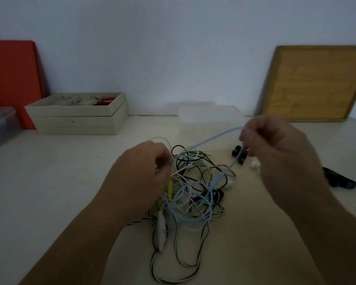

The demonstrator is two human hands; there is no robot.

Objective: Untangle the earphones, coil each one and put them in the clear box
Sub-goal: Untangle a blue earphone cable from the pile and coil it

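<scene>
Now pinching blue cord [212,137] aloft with right hand [275,149], gripping earphone tangle [195,192] strands with left hand [144,171].

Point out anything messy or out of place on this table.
The earphone cables lie in one knotted heap mid-table; the left hand grips some, the right hand pinches a light blue cable drawn from it. Small white pieces lie loose nearby.

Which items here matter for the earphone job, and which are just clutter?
Job: earphone tangle, blue cable pinched in right hand, left hand holding tangle strands, clear box.
Lying about: beige box, red board, wooden board, black object at right.
</scene>
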